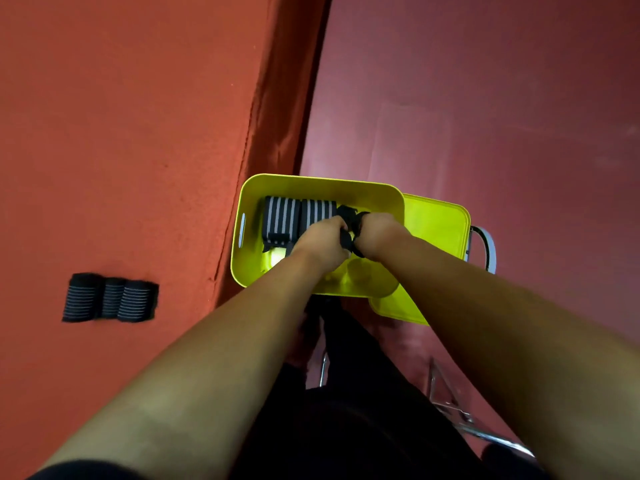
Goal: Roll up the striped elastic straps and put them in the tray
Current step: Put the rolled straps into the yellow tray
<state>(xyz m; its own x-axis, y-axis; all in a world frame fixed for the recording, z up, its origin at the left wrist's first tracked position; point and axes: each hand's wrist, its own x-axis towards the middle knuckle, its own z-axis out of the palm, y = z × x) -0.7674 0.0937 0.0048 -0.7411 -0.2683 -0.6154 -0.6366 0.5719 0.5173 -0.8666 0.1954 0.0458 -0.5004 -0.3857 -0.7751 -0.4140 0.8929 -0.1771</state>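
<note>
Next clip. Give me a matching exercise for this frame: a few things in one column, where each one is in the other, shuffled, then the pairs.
1. three rolled straps
2. two rolled straps
3. dark strap
4. second yellow piece

A. partly under the tray, showing at its right
B. on the orange surface
C. gripped by left hand and right hand
D. inside the tray, side by side

Pairs: 1-B, 2-D, 3-C, 4-A

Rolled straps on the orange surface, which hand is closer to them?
Left. The left hand and right hand both grip a strap in the tray, right of the rolls; left sits closer.
</note>
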